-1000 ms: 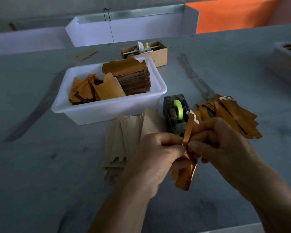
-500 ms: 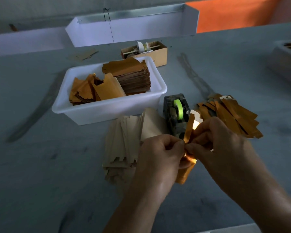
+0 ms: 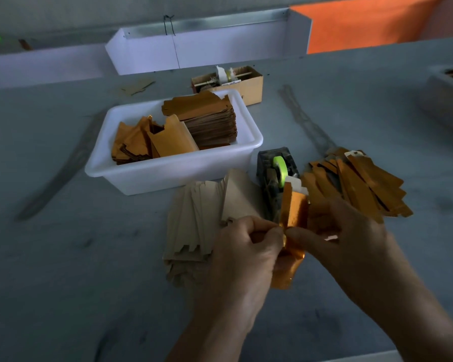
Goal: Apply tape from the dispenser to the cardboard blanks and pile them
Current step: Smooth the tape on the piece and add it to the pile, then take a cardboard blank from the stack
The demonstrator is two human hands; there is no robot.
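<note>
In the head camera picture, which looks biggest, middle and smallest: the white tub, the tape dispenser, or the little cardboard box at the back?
1. White plastic tub, biggest by far.
2 and 3. Tape dispenser and small cardboard box look about alike. The box sits farther from the camera, so I won't rank them.

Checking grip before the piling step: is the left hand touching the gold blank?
Touching. In the head view the left hand pinches the gold blank at its middle fold, fingertips pressed to the foil opposite the right hand.

The left hand [image 3: 242, 253] is covering the near end of the plain blanks [image 3: 199, 218]. The frame's right edge is cutting off a blurred tray [image 3: 445, 97].
</note>
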